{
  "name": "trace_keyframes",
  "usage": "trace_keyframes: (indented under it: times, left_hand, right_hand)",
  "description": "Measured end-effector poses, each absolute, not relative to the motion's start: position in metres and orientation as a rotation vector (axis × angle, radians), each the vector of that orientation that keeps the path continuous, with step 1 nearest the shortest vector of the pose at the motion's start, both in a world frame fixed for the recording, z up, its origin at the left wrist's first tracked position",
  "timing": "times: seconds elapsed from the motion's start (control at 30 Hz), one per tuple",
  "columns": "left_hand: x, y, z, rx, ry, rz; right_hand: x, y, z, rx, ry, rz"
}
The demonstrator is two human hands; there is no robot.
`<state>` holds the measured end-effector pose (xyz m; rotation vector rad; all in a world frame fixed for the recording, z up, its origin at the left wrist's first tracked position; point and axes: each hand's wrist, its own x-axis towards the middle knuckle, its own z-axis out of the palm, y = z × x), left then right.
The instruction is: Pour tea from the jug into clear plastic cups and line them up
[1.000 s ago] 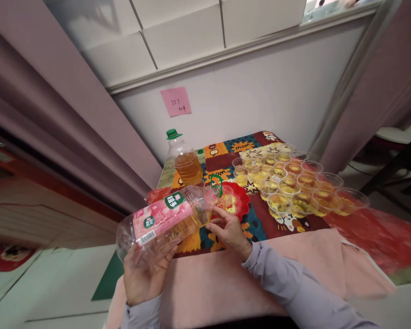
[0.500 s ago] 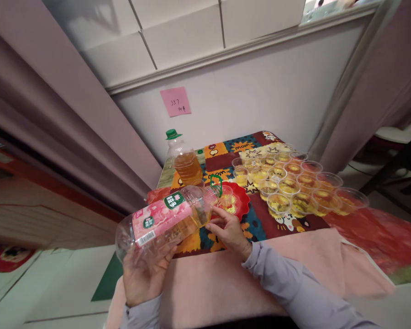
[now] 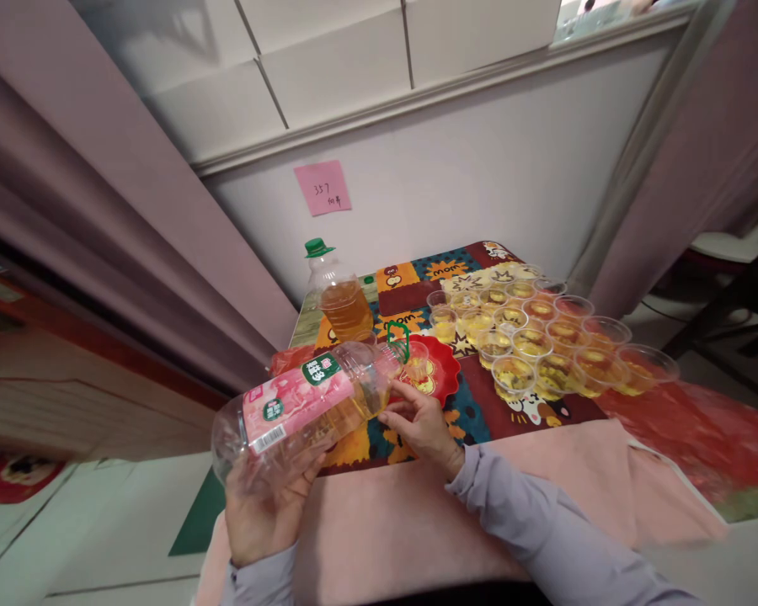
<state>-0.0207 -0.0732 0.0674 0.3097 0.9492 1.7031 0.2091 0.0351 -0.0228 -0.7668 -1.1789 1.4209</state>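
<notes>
A large clear juice bottle (image 3: 300,396) with a pink label lies tilted in front of me, its green-ringed mouth pointing right and down, with yellow liquid towards the neck. My left hand (image 3: 269,505) is wrapped round its lower end from below. At the shoulder near the neck, the bent fingers of my right hand (image 3: 420,421) press against the bottle from the right. Just past the mouth, a clear plastic cup (image 3: 419,360) stands in a red scalloped dish (image 3: 447,379); the bottle partly hides both.
Several clear cups (image 3: 531,341) of yellow liquid stand close together on the right of the patterned mat (image 3: 410,299). A second bottle (image 3: 346,307) with a green cap stands at the back left. A pink cloth (image 3: 385,530) covers the near edge; red plastic (image 3: 701,429) lies at right.
</notes>
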Motion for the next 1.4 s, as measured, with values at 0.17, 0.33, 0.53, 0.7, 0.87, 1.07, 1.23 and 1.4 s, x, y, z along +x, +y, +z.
trace_keyframes:
  times: [0.17, 0.33, 0.53, 0.7, 0.87, 1.07, 1.23, 1.4]
  left_hand:
    - [-0.0206, -0.0728, 0.0684, 0.342, 0.951, 1.702]
    - [-0.0222, -0.0728, 0.0691, 0.371, 0.968, 1.695]
    - [-0.0194, -0.0729, 0.0722, 0.357, 0.965, 1.691]
    - [-0.02, -0.0731, 0.0696, 0.323, 0.964, 1.697]
    - [-0.0166, -0.0729, 0.07, 0.332, 1.005, 1.715]
    - [-0.015, -0.0727, 0.071, 0.347, 1.024, 1.744]
    - [-0.0174, -0.0731, 0.0709, 0.338, 0.991, 1.726]
    - [-0.0187, -0.074, 0.0709, 0.315, 0.996, 1.71]
  right_hand:
    - [0.2087, 0.0352, -0.0217, -0.764, -1.183, 1.428]
    - [0.208, 0.0356, -0.0236, -0.772, -1.18, 1.435]
    - [0.2072, 0.0362, -0.0263, -0.768, -1.18, 1.421]
    - [0.2075, 0.0359, -0.0255, -0.753, -1.187, 1.433]
    - [0.2075, 0.0362, -0.0253, -0.743, -1.179, 1.427]
    - [0.2073, 0.0361, -0.0255, -0.751, -1.169, 1.445]
    - [0.2077, 0.036, -0.0239, -0.748, -1.152, 1.451]
    - [0.2079, 0.0364, -0.0238, -0.75, -1.158, 1.458]
